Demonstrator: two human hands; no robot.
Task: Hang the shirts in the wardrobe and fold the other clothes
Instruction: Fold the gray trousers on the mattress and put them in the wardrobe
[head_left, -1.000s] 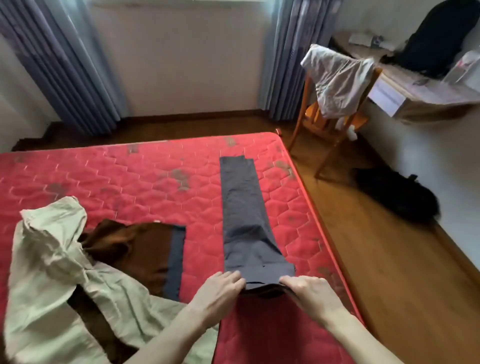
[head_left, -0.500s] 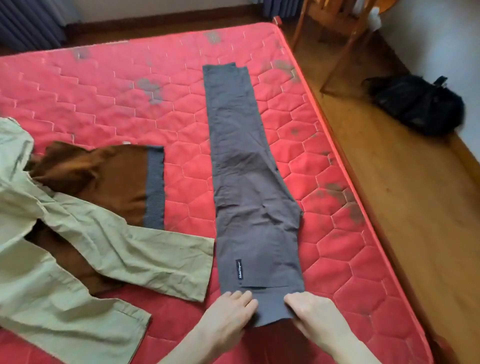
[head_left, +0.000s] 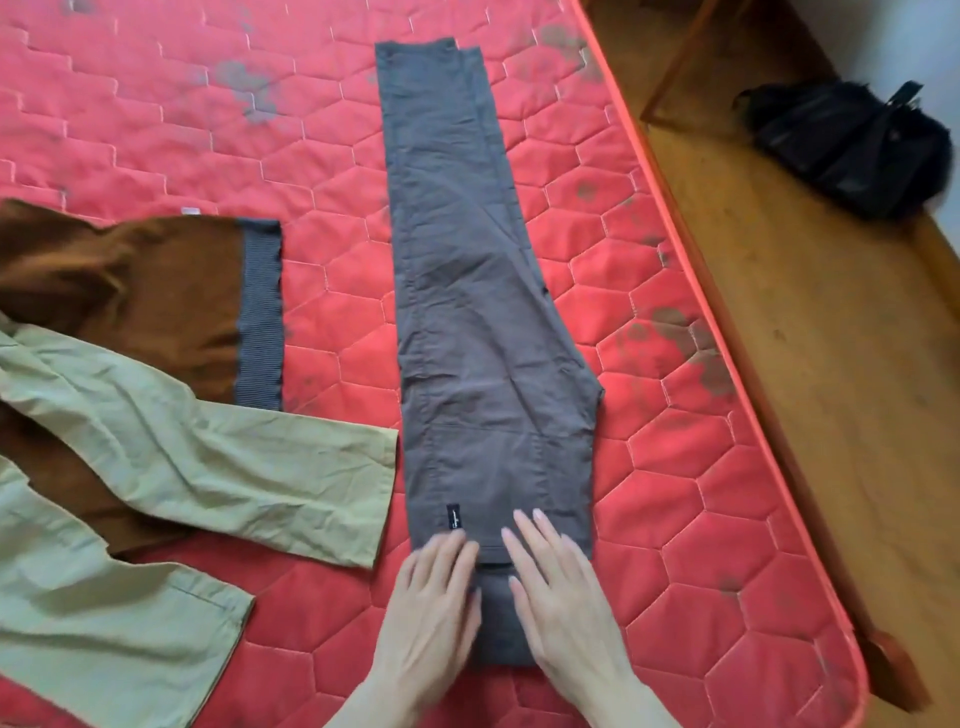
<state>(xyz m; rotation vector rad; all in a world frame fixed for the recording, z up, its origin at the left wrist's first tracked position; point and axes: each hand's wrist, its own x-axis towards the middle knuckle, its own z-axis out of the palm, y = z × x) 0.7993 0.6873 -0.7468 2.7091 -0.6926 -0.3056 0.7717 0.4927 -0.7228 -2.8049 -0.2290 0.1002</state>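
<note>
Grey trousers (head_left: 467, 291) lie folded lengthwise on the red mattress (head_left: 182, 130), legs pointing away from me, waist at the near end. My left hand (head_left: 434, 613) and my right hand (head_left: 563, 597) press flat on the waist end, fingers straight, side by side. A small black label shows just beyond my left fingertips. To the left lie a pale green shirt (head_left: 156, 467) with a sleeve stretched toward the trousers and a brown garment (head_left: 130, 291) with a grey ribbed hem, partly under the shirt.
The mattress edge (head_left: 727, 364) runs diagonally on the right, with wooden floor (head_left: 831, 415) beyond it. A black bag (head_left: 847, 145) sits on the floor at the far right. A wooden chair leg (head_left: 675, 67) shows at the top.
The view has tilted down and come closer. Both hands have slid forward from the waist edge onto the trousers and now lie flat on the fabric.
</note>
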